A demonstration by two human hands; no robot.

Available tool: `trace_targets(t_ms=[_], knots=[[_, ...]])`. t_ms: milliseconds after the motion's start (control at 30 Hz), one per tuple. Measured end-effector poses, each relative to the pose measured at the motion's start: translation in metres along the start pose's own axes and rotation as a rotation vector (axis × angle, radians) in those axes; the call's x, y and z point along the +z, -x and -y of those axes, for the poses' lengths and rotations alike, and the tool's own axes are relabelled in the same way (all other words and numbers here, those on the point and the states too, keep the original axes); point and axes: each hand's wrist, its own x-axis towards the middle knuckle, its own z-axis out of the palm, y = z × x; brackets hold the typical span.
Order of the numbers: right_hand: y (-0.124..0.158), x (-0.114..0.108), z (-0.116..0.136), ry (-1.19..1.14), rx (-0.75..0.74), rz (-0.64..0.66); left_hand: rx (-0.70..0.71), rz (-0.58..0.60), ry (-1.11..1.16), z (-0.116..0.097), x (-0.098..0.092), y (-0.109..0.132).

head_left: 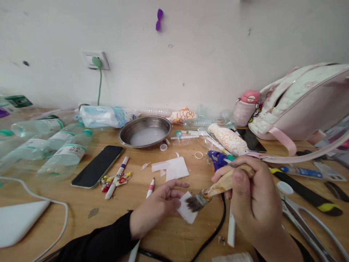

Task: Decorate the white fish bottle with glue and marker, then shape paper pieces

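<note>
In my right hand [253, 196] is a paintbrush [215, 189], its wooden handle wrapped by my fingers. The dark bristles rest against a small white paper piece [188, 211]. My left hand [166, 200] pinches that paper by its left edge, between thumb and fingers. Just beyond lies a larger torn sheet of white paper [177, 168], flat on the wooden table [109, 222]. A metal bowl [145, 131] holding a whitish liquid stands farther back. Left of my left hand lies a marker with a red band [151, 187], partly hidden under it.
A black phone [97, 166] and plastic bottles [68, 153] lie to the left. Scissors [305, 225], a black-and-yellow cutter [305, 191] and a blue glue gun [216, 160] are at the right. A black cable [215, 231] runs between my hands. A pink-white backpack [308, 102] stands behind.
</note>
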Motion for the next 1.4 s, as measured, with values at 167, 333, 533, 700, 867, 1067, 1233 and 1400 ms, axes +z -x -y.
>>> trace_targets(t_ms=[167,333,533,700,867,1067,1233,1400], knots=[[-0.001,-0.001,-0.001,-0.013,0.003,-0.035,0.001,-0.022,-0.015,0.000,0.000,0.000],[0.000,-0.007,0.007,-0.003,-0.059,-0.165,-0.002,-0.054,0.005,-0.002,0.002,0.000],[-0.001,-0.013,0.021,0.154,-0.252,-0.257,-0.023,-0.100,0.007,-0.005,0.002,0.002],[-0.009,0.009,0.018,0.091,-0.279,-0.116,-0.022,-0.085,0.060,-0.002,0.001,-0.001],[-0.034,0.051,0.013,0.095,-0.342,0.094,-0.014,-0.048,0.120,-0.001,-0.001,-0.004],[-0.064,0.104,-0.006,0.235,-0.372,0.428,0.016,-0.094,0.126,-0.007,-0.004,-0.003],[-0.057,0.090,0.003,0.351,-0.242,0.434,0.035,-0.102,0.136,-0.009,-0.006,-0.004],[-0.015,0.036,0.005,0.635,0.032,0.571,0.017,-0.125,0.133,-0.010,-0.007,-0.004]])
